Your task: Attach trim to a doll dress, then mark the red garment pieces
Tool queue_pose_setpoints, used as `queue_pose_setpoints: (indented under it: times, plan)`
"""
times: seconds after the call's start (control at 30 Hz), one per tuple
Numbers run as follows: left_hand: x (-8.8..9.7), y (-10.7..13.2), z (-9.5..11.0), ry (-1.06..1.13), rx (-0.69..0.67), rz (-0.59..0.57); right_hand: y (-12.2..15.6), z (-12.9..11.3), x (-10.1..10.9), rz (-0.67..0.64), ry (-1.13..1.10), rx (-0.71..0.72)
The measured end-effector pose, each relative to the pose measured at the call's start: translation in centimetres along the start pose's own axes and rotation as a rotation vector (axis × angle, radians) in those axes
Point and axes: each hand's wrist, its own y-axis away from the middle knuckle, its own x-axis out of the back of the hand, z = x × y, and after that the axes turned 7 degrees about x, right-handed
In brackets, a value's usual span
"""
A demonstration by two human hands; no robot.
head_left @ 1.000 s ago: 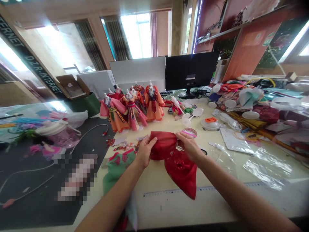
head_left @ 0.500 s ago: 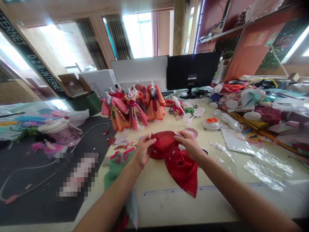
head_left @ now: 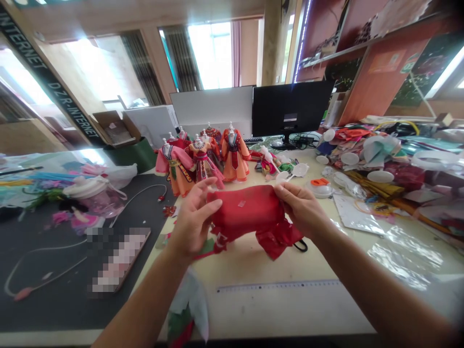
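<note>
As hands (head_left: 300,207) hold red cloth (head_left: 250,209), windows (head_left: 211,55) glow beyond table (head_left: 275,311).

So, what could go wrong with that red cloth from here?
The red cloth might slip on one side: the left hand, at its left edge, looks loose, while the right hand pinches the other end. Its lower right folds could also snag on the black loop showing beside them.

Cloth (head_left: 246,212) between hands (head_left: 192,224) (head_left: 302,208), ruler (head_left: 277,286) before it, dresses (head_left: 235,159) behind, monitor (head_left: 292,108) beyond
</note>
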Motion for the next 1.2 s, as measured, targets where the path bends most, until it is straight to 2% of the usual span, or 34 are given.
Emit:
queue_pose_setpoints:
  times: [0.1,0.2,0.27,0.33,0.43,0.5,0.57,0.7,0.83,0.97,1.07,1.2]
  plan:
    - [0.1,0.2,0.6,-0.074,-0.016,0.029,0.1,-0.6,-0.4,-0.02,0.005,0.03]
    - [1.3,-0.7,-1.2,-0.324,0.012,0.076,-0.2,0.8,-0.9,-0.044,0.049,-0.028]
    - [2.0,-1.3,-2.9,-0.549,-0.078,0.144,-0.3,2.5,-1.3,-0.067,0.094,-0.085]
    - [2.2,-1.5,-4.5,-0.724,-0.135,0.055,-0.4,4.3,-1.7,-0.082,0.116,-0.121]
    - [1.5,-1.5,-6.3,-0.877,-0.16,-0.179,-0.5,6.3,-2.0,-0.094,0.125,-0.154]
    - [1.0,-1.7,-7.1,-0.916,-0.156,-0.242,-0.4,6.8,-2.1,-0.091,0.137,-0.162]
    - [0.8,-1.9,-7.7,-0.935,-0.137,-0.244,-0.1,6.7,-1.9,-0.09,0.151,-0.17]
    - [1.2,-2.4,-8.5,-0.964,-0.125,-0.161,1.1,6.1,-1.3,-0.13,0.15,-0.207]
    - [1.6,-2.5,-9.1,-1.015,-0.146,-0.079,2.1,6.6,-1.1,-0.2,0.123,-0.228]
    - [1.8,-2.2,-9.4,-1.085,-0.175,-0.074,2.4,7.6,-1.2,-0.158,0.133,-0.186]
    - [1.9,-2.0,-9.5,-1.161,-0.262,-0.097,2.4,7.9,-1.3,-0.144,0.161,-0.144]
    - [2.1,-1.9,-9.5,-1.25,-0.422,-0.227,2.4,8.0,-1.3,-0.147,0.228,-0.078]
